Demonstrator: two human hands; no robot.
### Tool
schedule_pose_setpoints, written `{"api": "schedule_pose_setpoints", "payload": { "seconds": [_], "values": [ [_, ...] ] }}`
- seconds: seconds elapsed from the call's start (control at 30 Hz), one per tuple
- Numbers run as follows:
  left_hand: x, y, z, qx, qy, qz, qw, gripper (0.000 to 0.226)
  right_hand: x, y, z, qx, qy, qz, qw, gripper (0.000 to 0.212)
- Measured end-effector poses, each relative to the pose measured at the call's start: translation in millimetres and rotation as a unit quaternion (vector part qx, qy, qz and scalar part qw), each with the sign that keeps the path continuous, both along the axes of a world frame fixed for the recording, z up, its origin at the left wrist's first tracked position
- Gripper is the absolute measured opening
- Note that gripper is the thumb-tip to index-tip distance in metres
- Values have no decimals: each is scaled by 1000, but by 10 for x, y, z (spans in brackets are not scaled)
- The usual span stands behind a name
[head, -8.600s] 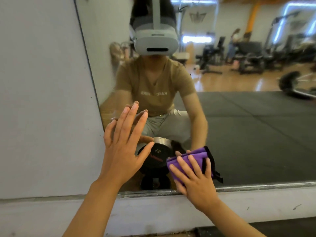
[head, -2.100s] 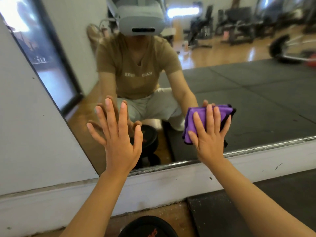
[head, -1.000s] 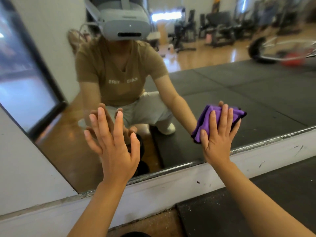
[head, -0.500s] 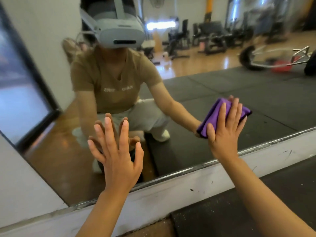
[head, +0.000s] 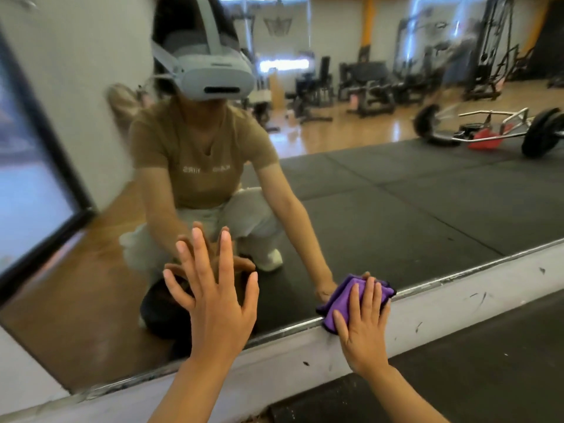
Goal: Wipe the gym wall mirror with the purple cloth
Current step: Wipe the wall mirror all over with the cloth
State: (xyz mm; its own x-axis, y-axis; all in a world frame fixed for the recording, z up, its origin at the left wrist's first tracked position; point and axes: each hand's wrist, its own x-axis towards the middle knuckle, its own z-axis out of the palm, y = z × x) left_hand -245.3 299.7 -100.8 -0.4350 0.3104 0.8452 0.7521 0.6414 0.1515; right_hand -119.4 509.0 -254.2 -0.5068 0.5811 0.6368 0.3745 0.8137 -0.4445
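Pressing against the large wall mirror (head: 396, 209), the folded purple cloth (head: 345, 297) is held flat at its lower edge by the straight-fingered right hand (head: 363, 328); the left hand (head: 213, 303) is spread wide on the glass.

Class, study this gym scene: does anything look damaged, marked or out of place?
Yes: the white ledge below the mirror carries dark scuffs and chips to the right of the purple cloth. Nothing else stands out.

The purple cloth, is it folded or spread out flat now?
Folded. The purple cloth is a thick bunched pad with layered edges, pressed by the right hand at the mirror bottom edge.
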Motion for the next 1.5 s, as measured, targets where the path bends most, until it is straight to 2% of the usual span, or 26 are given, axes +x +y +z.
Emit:
{"api": "schedule_pose_setpoints", "payload": {
  "seconds": [0.1,0.2,0.37,0.47,0.53,0.6,0.73,0.83,0.93,1.03,1.17,1.27,1.4,1.5],
  "values": [
    [50,103,67,-8,0,14,1000,80,-44,42,69,-30,13,-7,999,66],
    [73,220,149,-20,12,18,1000,79,-174,54,495,-28,82,-7,996,65],
    [51,271,145,-18,26,32,999,82,-322,124,1549,55,118,-15,991,65],
    [46,304,162,-12,25,30,999,84,-353,178,1845,95,123,-8,988,65],
    [54,341,168,-5,17,31,999,84,-344,242,1752,124,119,-3,985,64],
    [94,380,166,9,0,27,1000,83,-286,298,1397,122,113,2,986,63],
    [195,481,169,32,-17,29,999,85,-39,292,392,35,67,-4,997,65],
    [230,557,161,10,8,21,1000,81,82,327,49,8,30,1,1000,66],
    [253,637,176,-17,34,0,999,79,73,376,166,1,41,14,999,66],
    [270,708,181,-17,26,-1,1000,78,-14,452,625,-12,113,10,994,64],
    [315,833,237,-12,13,-12,1000,77,-112,754,1584,72,143,-11,987,64],
    [372,1012,369,-28,31,-11,999,72,-78,884,1936,116,152,-7,981,64],
    [397,1120,401,-22,17,8,1000,72,-34,964,1629,183,144,-1,973,64],
    [378,1099,369,-28,19,5,999,71,57,943,950,155,120,21,980,64]
  ]
}}
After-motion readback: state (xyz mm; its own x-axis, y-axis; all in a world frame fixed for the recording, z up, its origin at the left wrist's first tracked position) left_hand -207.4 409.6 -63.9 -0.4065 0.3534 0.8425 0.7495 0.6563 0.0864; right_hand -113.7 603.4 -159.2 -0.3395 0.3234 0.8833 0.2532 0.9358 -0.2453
